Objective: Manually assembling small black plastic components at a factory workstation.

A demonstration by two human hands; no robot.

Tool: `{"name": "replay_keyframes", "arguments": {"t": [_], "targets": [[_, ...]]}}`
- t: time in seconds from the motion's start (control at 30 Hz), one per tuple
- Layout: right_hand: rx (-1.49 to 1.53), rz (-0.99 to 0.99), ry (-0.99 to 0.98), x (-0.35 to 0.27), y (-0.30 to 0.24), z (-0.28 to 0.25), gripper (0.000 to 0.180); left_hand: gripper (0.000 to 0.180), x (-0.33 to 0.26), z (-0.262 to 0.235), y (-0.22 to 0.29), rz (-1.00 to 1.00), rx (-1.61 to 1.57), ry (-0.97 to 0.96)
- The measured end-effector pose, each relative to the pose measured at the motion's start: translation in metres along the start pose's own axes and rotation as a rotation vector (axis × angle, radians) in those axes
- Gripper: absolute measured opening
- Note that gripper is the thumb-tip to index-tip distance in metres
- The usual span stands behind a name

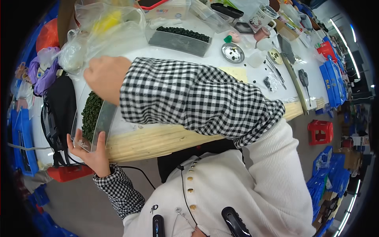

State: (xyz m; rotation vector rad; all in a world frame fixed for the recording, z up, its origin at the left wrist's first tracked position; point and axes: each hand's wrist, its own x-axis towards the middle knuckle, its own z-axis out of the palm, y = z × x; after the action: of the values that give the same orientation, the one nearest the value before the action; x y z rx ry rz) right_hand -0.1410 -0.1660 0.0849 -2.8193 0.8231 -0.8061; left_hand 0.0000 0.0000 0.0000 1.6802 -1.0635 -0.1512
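1. Clear plastic tray [103, 122] full of small dark green pieces [90, 114] sits at the table's [158, 138] left edge, lower left of frame.
2. Our left hand [90, 152] grips its near end, thumb and fingers clamped on the rim.
3. Our right hand [104, 77] rests closed over its far end.
4. Upper centre, a second tray [177, 41] holds similar pieces; right of it sits a small metal dish [232, 52].
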Motion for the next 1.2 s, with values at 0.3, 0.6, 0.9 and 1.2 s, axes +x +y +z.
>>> {"name": "replay_keyframes", "arguments": {"t": [0.3, 0.6, 0.9, 1.2], "targets": [[-0.242, 0.059, -0.709, -0.043, 0.037, 0.011, 0.017, 0.099, -0.003, 0.011, 0.01, -0.021, -0.011, 0.047], [-0.197, 0.018, -0.643, -0.041, 0.019, -0.002, 0.016, 0.099, 0.003, 0.012, 0.011, -0.011, 0.05, 0.023], [-0.06, -0.053, -0.047, -0.075, -0.03, -0.065, 0.01, 0.065, -0.008, 0.011, 0.059, 0.414, -0.032, 0.192], [0.441, -0.069, 0.279, -0.148, -0.023, -0.076, 0.014, 0.032, -0.054, 0.037, 0.083, -0.541, -1.225, -0.836]]}}
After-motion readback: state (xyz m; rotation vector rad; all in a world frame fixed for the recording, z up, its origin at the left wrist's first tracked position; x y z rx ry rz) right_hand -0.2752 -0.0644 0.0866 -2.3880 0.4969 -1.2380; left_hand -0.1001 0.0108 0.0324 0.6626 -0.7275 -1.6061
